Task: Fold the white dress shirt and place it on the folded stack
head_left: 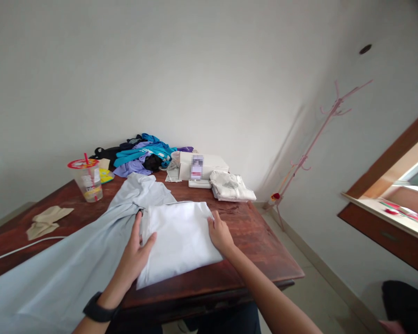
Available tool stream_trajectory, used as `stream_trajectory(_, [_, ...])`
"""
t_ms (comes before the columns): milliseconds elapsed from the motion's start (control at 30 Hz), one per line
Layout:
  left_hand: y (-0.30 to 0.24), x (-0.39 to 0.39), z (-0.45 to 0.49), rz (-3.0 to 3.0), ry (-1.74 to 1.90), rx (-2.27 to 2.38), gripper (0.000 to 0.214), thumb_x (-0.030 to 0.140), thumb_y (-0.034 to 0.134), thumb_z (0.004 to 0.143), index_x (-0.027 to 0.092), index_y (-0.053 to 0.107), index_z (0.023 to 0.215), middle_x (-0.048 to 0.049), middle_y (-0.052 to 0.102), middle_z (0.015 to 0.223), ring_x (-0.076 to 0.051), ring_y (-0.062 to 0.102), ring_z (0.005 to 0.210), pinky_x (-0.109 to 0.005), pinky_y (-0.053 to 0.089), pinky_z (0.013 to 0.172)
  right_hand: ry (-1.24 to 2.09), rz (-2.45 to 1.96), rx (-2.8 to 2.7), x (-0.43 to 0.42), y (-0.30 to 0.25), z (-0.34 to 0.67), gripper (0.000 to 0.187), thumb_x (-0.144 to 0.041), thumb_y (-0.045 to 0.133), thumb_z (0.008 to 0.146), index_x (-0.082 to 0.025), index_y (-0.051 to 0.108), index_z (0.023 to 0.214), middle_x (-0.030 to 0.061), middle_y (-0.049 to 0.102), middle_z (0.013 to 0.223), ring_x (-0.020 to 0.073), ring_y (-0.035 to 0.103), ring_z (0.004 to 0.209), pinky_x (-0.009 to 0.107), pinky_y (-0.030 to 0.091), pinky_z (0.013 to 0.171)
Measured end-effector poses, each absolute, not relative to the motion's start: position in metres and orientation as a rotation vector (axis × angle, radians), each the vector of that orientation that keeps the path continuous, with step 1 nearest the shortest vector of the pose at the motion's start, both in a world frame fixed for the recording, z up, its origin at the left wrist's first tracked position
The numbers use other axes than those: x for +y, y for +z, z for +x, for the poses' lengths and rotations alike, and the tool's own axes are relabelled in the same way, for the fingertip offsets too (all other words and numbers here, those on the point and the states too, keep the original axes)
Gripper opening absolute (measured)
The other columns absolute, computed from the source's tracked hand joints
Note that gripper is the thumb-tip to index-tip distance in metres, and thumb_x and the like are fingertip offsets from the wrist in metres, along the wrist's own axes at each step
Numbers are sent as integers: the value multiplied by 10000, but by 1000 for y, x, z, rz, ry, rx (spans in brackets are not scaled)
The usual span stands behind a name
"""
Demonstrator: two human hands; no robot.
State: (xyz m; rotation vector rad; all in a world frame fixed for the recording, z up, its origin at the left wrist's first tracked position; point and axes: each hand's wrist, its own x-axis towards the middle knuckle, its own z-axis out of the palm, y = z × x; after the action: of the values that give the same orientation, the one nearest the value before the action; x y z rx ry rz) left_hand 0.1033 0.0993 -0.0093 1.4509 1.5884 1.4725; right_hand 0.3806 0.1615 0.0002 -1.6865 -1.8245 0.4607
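Observation:
A folded white cloth (181, 241) lies flat on the dark wooden table (264, 250), partly over a long pale blue garment (73, 260) that runs from the table's middle toward me. My left hand (134, 253) rests flat on the cloth's left edge with fingers stretched out and thumb spread. My right hand (220, 233) lies on the cloth's right edge, fingers flat and pressing down. Neither hand grips anything. A black band sits on my left wrist.
A plastic cup (88, 180) with a red lid stands at the back left. Behind it lies a heap of blue, purple and black clothes (139, 155), a white box (204, 164) and a folded white garment (231, 186). A beige cloth (45, 220) and white cable lie left. A pink coat stand (310, 148) leans in the corner.

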Motion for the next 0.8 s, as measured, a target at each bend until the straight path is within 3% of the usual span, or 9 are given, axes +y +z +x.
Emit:
stream_trajectory(100, [-13, 89, 100, 1576, 1290, 1652, 789, 523, 589, 928, 238, 269, 1590, -115, 303, 1645, -321, 274, 1513, -510, 257, 1225, 429, -1788, -1863, 163, -4, 378, 238, -321, 326, 1043, -218, 520, 1134, 114, 730, 999, 282, 699, 937, 307, 416, 740])
stream_trajectory(300, [-23, 59, 103, 2006, 1130, 1829, 756, 467, 514, 971, 229, 189, 1611, -152, 439, 1565, -327, 475, 1402, -442, 487, 1081, 529, -1775, -1836, 162, -5, 384, 237, -288, 390, 1026, -204, 510, 1213, 129, 723, 1150, 282, 681, 1085, 329, 446, 849])
stream_trajectory(400, [-16, 47, 109, 2105, 916, 2130, 662, 425, 423, 1015, 229, 218, 1614, -176, 583, 1411, -325, 713, 1081, -382, 620, 784, 480, -1793, -1861, 158, -1, 383, 331, -316, 406, 1025, -189, 479, 1321, 149, 699, 1212, 292, 677, 1101, 356, 465, 878])
stream_trajectory(467, [-2, 45, 114, 2191, 779, 2313, 647, 432, 414, 1015, 203, 274, 1603, -227, 553, 1418, -345, 744, 930, -393, 611, 625, 305, -1798, -1903, 152, 6, 377, 458, -382, 408, 1026, -175, 417, 1434, 182, 638, 1312, 318, 650, 1145, 402, 474, 914])
stream_trajectory(500, [6, 47, 117, 2262, 768, 2356, 648, 442, 420, 1009, 178, 311, 1590, -258, 492, 1470, -375, 727, 974, -423, 609, 637, 197, -1778, -1931, 148, 11, 373, 515, -419, 411, 1024, -176, 388, 1477, 194, 592, 1373, 334, 621, 1188, 431, 471, 943])
stream_trajectory(567, [23, 59, 127, 2441, 869, 2296, 626, 431, 417, 1007, 124, 384, 1551, -272, 371, 1564, -433, 605, 1221, -508, 590, 825, 19, -1686, -2008, 143, 23, 360, 569, -470, 412, 1018, -187, 380, 1511, 192, 491, 1482, 356, 526, 1305, 481, 442, 1022])
stream_trajectory(667, [35, 88, 146, 2667, 951, 1935, 548, 305, 346, 1026, 120, 403, 1539, -179, 434, 1563, -348, 427, 1429, -505, 464, 1084, -71, -1478, -2201, 144, 36, 338, 525, -448, 396, 1030, -199, 439, 1491, 153, 375, 1589, 345, 332, 1468, 508, 346, 1143])
stream_trajectory(733, [29, 108, 159, 2713, 853, 1823, 549, 222, 326, 1012, 136, 392, 1549, -129, 456, 1560, -318, 394, 1456, -513, 418, 1129, -44, -1390, -2317, 150, 37, 326, 496, -396, 391, 1039, -207, 442, 1494, 126, 314, 1633, 335, 232, 1520, 529, 294, 1180])
stream_trajectory(800, [14, 123, 167, 2658, 760, 1919, 549, 215, 352, 996, 108, 430, 1529, -146, 450, 1559, -363, 368, 1462, -576, 369, 1144, 21, -1407, -2380, 159, 29, 319, 508, -385, 393, 1041, -218, 416, 1520, 113, 272, 1656, 352, 187, 1534, 576, 270, 1182])
